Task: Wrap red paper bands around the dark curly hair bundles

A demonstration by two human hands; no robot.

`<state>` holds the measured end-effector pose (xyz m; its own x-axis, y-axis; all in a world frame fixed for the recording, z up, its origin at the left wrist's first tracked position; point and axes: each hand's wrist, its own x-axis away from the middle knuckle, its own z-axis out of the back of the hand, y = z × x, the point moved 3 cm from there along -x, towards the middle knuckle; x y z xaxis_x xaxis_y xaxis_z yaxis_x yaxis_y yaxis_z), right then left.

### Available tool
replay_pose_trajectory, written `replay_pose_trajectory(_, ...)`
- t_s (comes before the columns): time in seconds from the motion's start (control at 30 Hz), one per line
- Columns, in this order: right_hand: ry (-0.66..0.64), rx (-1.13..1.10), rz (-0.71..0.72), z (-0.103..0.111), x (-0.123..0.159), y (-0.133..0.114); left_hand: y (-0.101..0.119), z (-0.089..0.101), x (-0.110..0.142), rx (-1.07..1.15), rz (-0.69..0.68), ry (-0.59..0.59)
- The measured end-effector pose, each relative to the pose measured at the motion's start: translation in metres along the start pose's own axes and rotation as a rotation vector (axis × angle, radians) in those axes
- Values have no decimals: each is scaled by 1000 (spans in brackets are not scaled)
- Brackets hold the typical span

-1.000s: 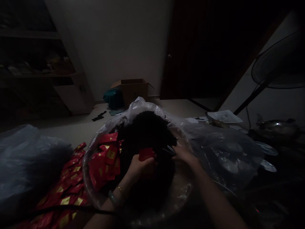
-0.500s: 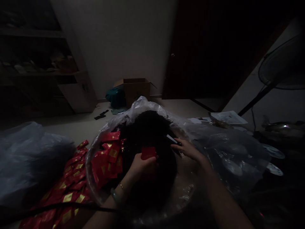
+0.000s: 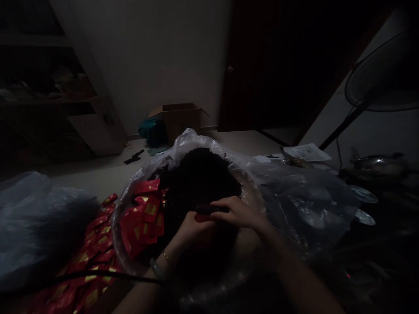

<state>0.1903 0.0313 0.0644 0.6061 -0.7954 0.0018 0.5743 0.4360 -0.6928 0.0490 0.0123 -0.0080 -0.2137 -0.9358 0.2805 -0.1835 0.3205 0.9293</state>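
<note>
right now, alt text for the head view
The left hand holds a red packet and the right hand a slim dark tool, over a black heap in a round plastic-lined container. Shiny red and gold packets lie inside and outside.

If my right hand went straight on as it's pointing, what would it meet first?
Probably the red packet in your left hand, beside the dark tool your right hand holds, though dim light leaves depth unclear.

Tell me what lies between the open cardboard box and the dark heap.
In the head view, bunched translucent plastic rises between the cardboard box and the dark heap.
</note>
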Motion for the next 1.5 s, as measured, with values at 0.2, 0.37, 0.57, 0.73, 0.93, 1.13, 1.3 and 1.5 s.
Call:
replay_pose_trajectory(0.2,75,74,-41,-4,-2,7,5,1,2,-12,3,-9)
replay_pose_trajectory(0.37,96,96,-10,-12,-6,14,5,3,0,1,7,-25)
replay_pose_trajectory(0.57,87,-6,-52,-5,-5,14,6,2,1,-29,19,-5)
replay_pose_trajectory(0.73,86,-44,-84,-2,-3,12,9,-1,4,-9,6,-11)
replay_pose_trajectory(0.93,103,-15,-51,-10,-6,15,8,0,3,-67,-20,9)
replay_pose_trajectory(1.13,94,-12,-24,-6,-5,9,6,1,3,-70,-2,-21)
replay_pose_trajectory(1.3,96,8,-14,-7,-5,11,6,0,2,-49,-7,-33)
replay_pose_trajectory(1.5,122,20,-7,-11,-7,15,7,0,1,-52,-23,-26)
